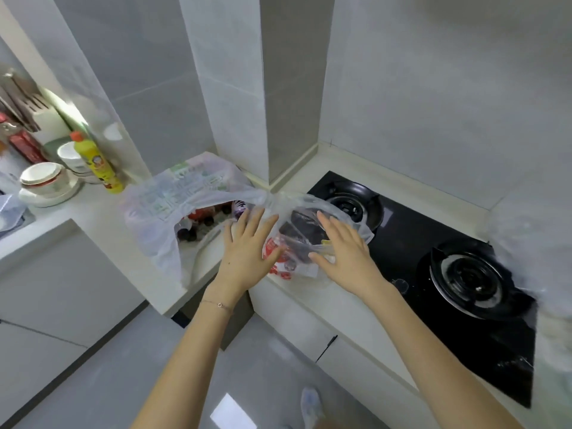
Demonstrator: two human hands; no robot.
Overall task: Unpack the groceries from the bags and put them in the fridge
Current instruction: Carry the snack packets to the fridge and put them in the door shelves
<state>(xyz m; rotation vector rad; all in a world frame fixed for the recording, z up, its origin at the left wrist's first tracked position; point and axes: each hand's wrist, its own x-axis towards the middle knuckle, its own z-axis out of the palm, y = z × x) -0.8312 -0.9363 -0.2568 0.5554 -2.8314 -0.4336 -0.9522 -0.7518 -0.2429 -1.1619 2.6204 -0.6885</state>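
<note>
Groceries are still bagged on the pale countertop (102, 218), just left of the black gas hob (433, 230). The fridge is not in view.

1. Large white bag (173, 193), printed in green: lies on its side with its mouth facing the person. Dark bottles (198, 221) with red labels show inside. The mouth opens just to the left of the left hand (247, 246).

2. Clear bag (309, 205): rests at the counter's front edge, partly over the hob's near corner. Its gathered top meets the white bag's top behind the hands. Whether the two are tied together cannot be told.

3. Contents of the clear bag: a dark flat pack (301, 224) and, below it to the left, a red-printed pack (272, 249). The dark pack's long axis appears to run away from the person, between the two palms. The film blurs its outline.

4. Hands: the left hand and right hand (343, 252) flank the clear bag, palms down and turned slightly inward. Left fingers (260, 221) are straight and spread against the bag's left flank. Right fingers (328, 224) are straight over its right flank, with the thumb against the film. Neither hand grasps anything.

Judgement: the packs lie directly between the hands, equally near each, so closing both hands inward should gather this bag first.
</note>
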